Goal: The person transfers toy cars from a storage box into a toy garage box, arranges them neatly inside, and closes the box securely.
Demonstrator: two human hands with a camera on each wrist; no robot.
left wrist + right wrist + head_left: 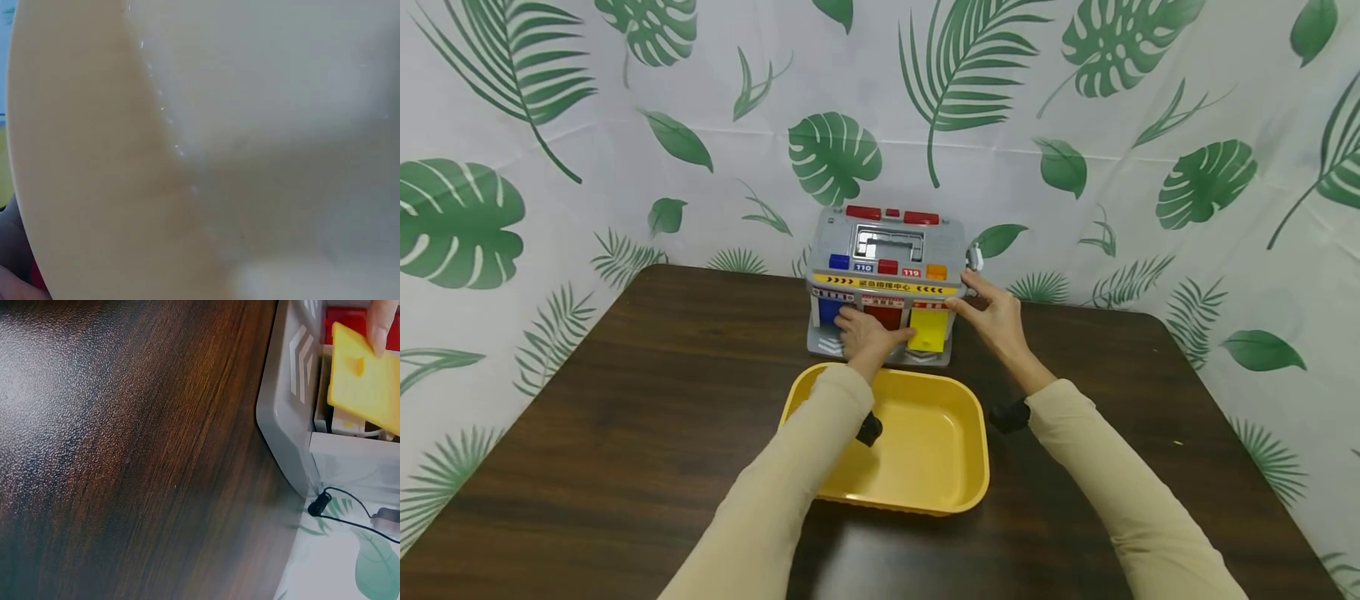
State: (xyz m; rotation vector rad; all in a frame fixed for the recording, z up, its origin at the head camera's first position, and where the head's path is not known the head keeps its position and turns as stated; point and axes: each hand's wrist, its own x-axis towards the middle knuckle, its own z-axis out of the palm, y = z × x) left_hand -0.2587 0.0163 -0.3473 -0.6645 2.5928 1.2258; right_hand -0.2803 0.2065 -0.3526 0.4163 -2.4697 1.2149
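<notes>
A grey toy rescue station [891, 258] stands at the back of the table, with blue, red and yellow doors along its front. My left hand [865, 335] is before the blue and red doors, its fingers fairly straight and its thumb at the left edge of the yellow door [929, 331]. In the right wrist view a fingertip [379, 334] lies against that yellow door, which stands ajar over a white object [347, 422] inside. My right hand [1000, 321] holds the station's front right corner, thumb below the ledge and index finger above. The left wrist view shows mostly tub.
A yellow tub [917, 442] sits in front of the station, under my left forearm. At the station's right side hangs a black cord [350, 519] by a small grey piece. A leaf-patterned cloth [715, 167] backs the dark wooden table [647, 400].
</notes>
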